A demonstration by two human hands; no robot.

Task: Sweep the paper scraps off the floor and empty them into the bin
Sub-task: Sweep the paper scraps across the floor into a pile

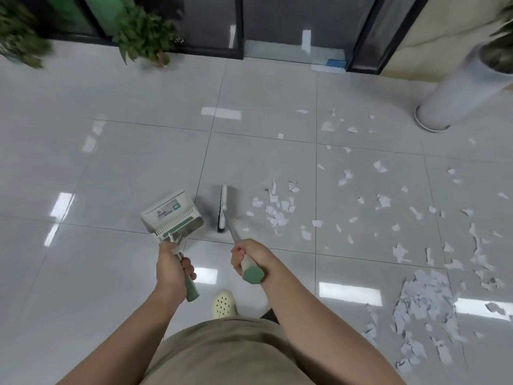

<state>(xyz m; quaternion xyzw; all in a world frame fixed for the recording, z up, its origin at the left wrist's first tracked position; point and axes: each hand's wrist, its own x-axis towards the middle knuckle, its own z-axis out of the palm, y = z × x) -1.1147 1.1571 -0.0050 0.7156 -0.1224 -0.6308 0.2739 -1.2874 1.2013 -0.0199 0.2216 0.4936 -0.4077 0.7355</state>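
Gripping the dustpan (172, 215) handle, the left hand (173, 269) waits beside the broom (224, 209); the right hand (249, 258) clasps it, herding scraps (277, 209).

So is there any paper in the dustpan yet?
No, the dustpan in the left hand looks empty, and the paper scraps lie on the floor beside the broom.

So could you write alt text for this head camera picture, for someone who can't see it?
A person's left hand holds a dustpan and the right hand a broom on a pale tiled floor, with torn paper scraps scattered to the right.
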